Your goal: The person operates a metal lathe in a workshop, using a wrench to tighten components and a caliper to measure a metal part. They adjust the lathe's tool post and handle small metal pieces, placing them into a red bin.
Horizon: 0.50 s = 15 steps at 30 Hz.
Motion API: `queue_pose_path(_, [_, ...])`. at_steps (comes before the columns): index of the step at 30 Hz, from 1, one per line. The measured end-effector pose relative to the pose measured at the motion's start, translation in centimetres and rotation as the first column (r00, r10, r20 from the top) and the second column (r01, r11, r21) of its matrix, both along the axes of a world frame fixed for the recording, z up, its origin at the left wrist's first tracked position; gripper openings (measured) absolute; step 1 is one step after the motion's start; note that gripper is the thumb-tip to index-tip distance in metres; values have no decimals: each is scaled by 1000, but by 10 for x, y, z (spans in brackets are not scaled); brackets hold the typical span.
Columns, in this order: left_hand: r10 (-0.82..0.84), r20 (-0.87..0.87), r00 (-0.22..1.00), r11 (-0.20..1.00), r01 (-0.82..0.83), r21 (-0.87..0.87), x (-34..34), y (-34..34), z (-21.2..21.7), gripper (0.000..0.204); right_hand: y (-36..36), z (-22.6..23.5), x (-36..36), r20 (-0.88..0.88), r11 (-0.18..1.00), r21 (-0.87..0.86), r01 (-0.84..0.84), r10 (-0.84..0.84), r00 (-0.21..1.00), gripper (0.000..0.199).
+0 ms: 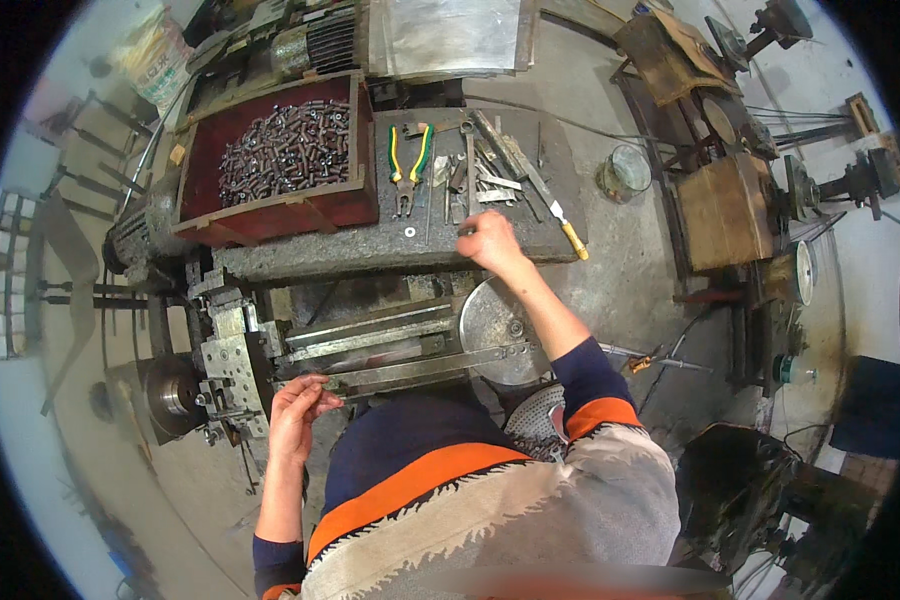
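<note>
Grey steel is lying nearest: a long, flat bar [420, 371] is running from a round, shiny metal disc [482, 330] toward the left hand [298, 406], whose fingers are bunching by its end. If the disc were turning, the bar could be nipping them. Farther off, the right hand [488, 241] is hovering by the dark, gritty bench [320, 262], fingers curling inward; whether either hand is pinching anything, I cannot tell. Nearby, a long grey tool with a yellow handle [574, 240] is reaching the bench's corner; a careless forearm could be knocking it off.
</note>
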<state>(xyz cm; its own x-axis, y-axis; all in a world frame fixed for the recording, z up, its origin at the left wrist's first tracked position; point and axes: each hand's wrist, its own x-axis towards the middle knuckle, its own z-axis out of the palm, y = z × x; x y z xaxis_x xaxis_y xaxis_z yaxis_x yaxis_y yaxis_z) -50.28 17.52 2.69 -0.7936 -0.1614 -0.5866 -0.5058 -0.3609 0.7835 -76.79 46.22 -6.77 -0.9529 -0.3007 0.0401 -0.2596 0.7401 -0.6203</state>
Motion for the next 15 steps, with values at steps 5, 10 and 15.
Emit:
queue_pose_path(5, [9, -10, 1000, 1000, -9, -4, 2, -2, 4, 24, 5, -6, -14, 95, 998, -64, 2, 5, 996, 31])
queue_pose_path(10, [27, -14, 1000, 1000, -27, -6, 7, -2, 0, 22, 57, -34, -77, -292, 919, 393, 25, 99, 951, 26])
queue_pose_path(15, [20, 5, 1000, 1000, -20, -17, 4, 5, 4, 23, 52, -33, -105, -205, 774, 616, -144, 334, 920, 24])
